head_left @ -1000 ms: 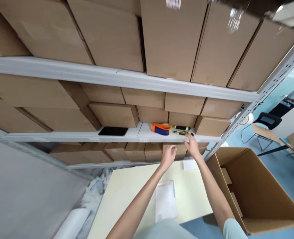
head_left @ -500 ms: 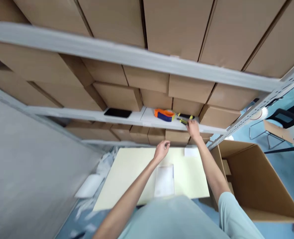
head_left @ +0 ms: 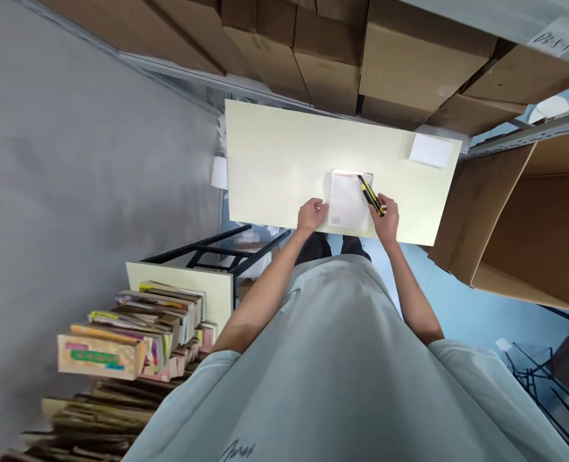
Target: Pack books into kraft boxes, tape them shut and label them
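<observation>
Gripping a yellow-and-black cutter, the right hand is closing its fingers round the handle near the counter's near edge. The cutter's long axis is running from the hand up and to the left, so its far tip is lying over the upper right corner of the white packet; whether the tip is touching the packet cannot be told. The packet is lying flat on the counter with its long side running near to far, directly between the two hands. The left hand is resting curled at the packet's left edge, touching or just beside it, holding nothing as far as can be seen. Both hands are flanking the packet, the right one carrying the tool and lying a little nearer its right edge. A small white sheet is lying well apart at the counter's far right corner, and an open carton is standing to the right of the counter.
</observation>
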`<state>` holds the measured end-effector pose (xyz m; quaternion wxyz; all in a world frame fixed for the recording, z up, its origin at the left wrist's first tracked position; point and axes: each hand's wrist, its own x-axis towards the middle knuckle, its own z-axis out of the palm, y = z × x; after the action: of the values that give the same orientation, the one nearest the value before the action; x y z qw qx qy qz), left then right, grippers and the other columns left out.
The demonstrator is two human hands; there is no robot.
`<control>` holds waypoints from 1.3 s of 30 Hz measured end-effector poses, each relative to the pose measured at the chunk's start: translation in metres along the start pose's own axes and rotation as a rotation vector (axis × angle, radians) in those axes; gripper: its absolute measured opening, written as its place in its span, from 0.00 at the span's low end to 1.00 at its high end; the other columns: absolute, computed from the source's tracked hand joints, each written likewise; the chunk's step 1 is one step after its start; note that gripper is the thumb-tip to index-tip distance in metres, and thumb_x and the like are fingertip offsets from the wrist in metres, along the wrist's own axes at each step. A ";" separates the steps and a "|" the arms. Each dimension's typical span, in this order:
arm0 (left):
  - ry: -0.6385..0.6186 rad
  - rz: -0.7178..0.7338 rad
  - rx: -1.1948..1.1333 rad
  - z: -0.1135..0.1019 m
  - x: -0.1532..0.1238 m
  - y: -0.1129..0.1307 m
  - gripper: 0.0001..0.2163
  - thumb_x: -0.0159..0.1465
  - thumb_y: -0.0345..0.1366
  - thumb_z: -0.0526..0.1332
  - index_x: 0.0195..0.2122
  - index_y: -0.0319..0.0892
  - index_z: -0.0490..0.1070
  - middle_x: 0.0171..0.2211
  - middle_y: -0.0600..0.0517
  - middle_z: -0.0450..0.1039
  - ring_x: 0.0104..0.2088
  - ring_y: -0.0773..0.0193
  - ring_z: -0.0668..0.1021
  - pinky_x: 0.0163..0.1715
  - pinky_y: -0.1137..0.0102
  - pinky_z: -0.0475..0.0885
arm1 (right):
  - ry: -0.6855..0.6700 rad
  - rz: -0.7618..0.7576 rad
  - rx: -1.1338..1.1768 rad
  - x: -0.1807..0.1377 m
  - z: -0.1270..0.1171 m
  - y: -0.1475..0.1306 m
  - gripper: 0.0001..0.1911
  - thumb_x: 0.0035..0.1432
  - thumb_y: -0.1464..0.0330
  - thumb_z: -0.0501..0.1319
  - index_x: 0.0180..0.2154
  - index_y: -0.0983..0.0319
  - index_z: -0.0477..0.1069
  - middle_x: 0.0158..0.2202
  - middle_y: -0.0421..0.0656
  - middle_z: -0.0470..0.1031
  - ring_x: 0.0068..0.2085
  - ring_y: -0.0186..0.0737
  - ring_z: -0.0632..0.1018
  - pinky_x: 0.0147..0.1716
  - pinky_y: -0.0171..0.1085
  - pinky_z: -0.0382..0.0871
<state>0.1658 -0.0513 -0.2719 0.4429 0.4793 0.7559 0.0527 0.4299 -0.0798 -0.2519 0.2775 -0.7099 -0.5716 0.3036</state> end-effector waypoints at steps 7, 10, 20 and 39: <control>-0.009 0.079 -0.014 0.012 0.010 0.017 0.08 0.71 0.38 0.64 0.45 0.45 0.82 0.49 0.48 0.86 0.46 0.58 0.86 0.53 0.66 0.77 | 0.023 0.160 -0.015 -0.031 0.050 0.002 0.21 0.69 0.63 0.65 0.60 0.62 0.73 0.53 0.54 0.80 0.55 0.51 0.79 0.54 0.50 0.78; -0.013 0.071 -0.011 0.017 0.013 0.016 0.07 0.71 0.37 0.63 0.44 0.45 0.81 0.48 0.48 0.86 0.48 0.56 0.85 0.55 0.65 0.76 | 0.066 0.157 -0.047 -0.033 0.062 -0.005 0.19 0.71 0.62 0.64 0.60 0.61 0.73 0.54 0.54 0.80 0.55 0.51 0.79 0.54 0.49 0.78; -0.087 0.061 -0.029 0.010 0.031 0.010 0.05 0.65 0.34 0.65 0.39 0.46 0.81 0.44 0.49 0.86 0.49 0.52 0.85 0.52 0.62 0.78 | 0.110 0.132 -0.123 -0.033 0.107 -0.030 0.19 0.74 0.63 0.61 0.62 0.60 0.72 0.57 0.54 0.79 0.58 0.51 0.78 0.59 0.51 0.76; -0.105 0.229 0.231 -0.032 0.121 0.022 0.18 0.73 0.48 0.59 0.51 0.41 0.81 0.50 0.38 0.82 0.58 0.42 0.80 0.65 0.52 0.72 | 0.047 0.223 -0.324 -0.001 0.151 -0.071 0.24 0.74 0.67 0.58 0.68 0.60 0.67 0.61 0.53 0.65 0.51 0.47 0.81 0.50 0.45 0.83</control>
<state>0.1395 0.0650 -0.3162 0.4147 0.6120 0.6734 -0.0096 0.2708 -0.0599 -0.2986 0.1372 -0.8112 -0.5243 0.2199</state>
